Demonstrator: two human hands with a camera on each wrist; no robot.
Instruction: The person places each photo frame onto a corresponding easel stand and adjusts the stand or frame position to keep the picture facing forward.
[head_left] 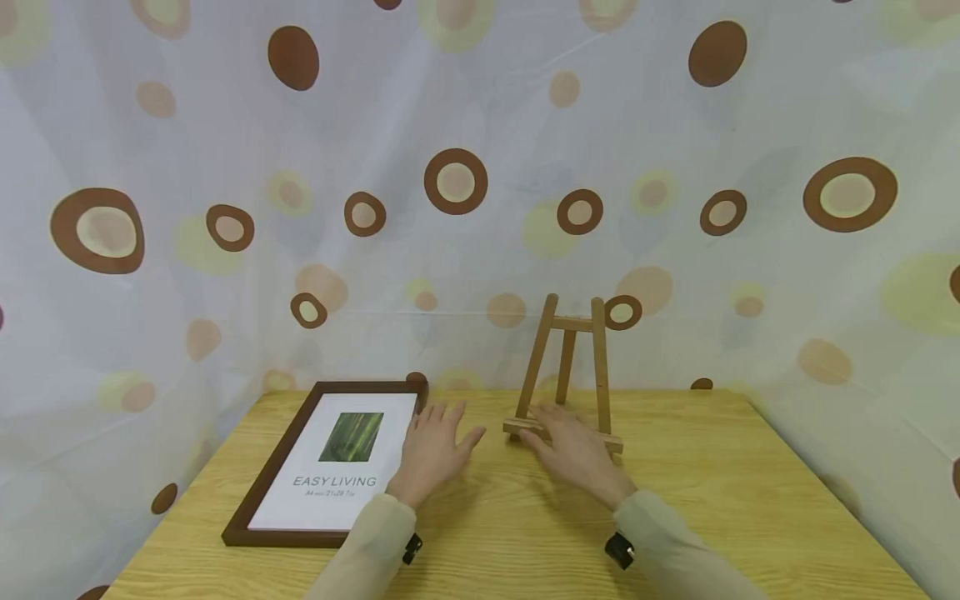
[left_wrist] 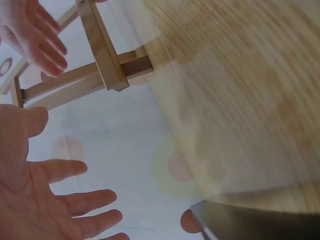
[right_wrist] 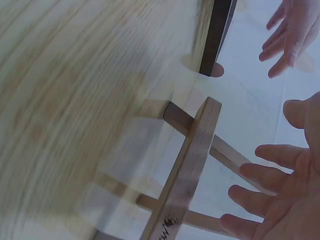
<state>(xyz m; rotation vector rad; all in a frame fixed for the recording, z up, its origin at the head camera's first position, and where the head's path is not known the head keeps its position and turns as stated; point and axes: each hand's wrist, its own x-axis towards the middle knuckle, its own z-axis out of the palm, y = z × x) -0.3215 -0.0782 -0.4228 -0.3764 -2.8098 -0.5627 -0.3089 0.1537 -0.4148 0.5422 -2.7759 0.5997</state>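
Observation:
A dark brown picture frame (head_left: 281,462) lies flat on the table's left side; its white sheet reads "EASY LIVING" around a small green picture. My left hand (head_left: 431,454), fingers spread, hovers over its right edge and holds nothing. To the right a small wooden easel (head_left: 602,367) stands upright near the back wall. My right hand (head_left: 573,450) is in front of the easel's lower ledge, overlapping it in the head view. In the right wrist view the right hand's fingers (right_wrist: 250,200) are extended beside the easel's legs, with dark handwriting on the ledge (right_wrist: 182,185).
The wooden table (head_left: 697,483) backs onto a pale curtain (head_left: 510,108) with brown and yellow circles, which also hangs along both sides. A dark band with a small black device (head_left: 619,550) sits on the right wrist, and a similar one (head_left: 412,548) on the left.

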